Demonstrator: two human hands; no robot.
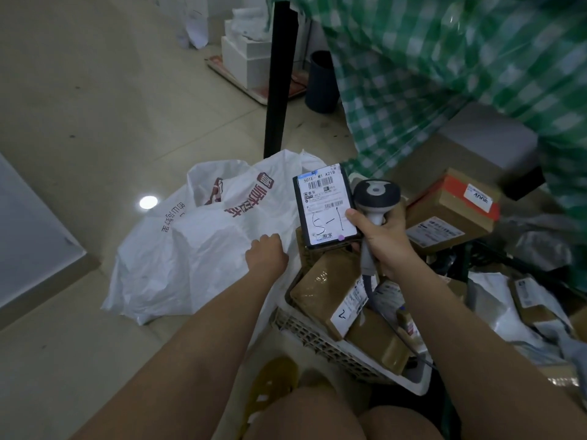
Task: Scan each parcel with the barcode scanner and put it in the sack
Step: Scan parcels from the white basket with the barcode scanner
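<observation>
Two things share our right hand (386,239): the barcode scanner (374,198), its handle wrapped by the fingers, and a small black parcel (327,206) pinched against it by the thumb, label up, above the crate (320,338). To drop it cleanly we should loosen only the thumb (keeping the scanner) once over the sack's mouth. Our left hand (266,254) grips the white sack (190,242) by its edge, fingers curled into the plastic, and should pull it wider

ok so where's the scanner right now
In the head view, right of centre: the right hand grips the scanner together with a black parcel, above the crate.
</observation>
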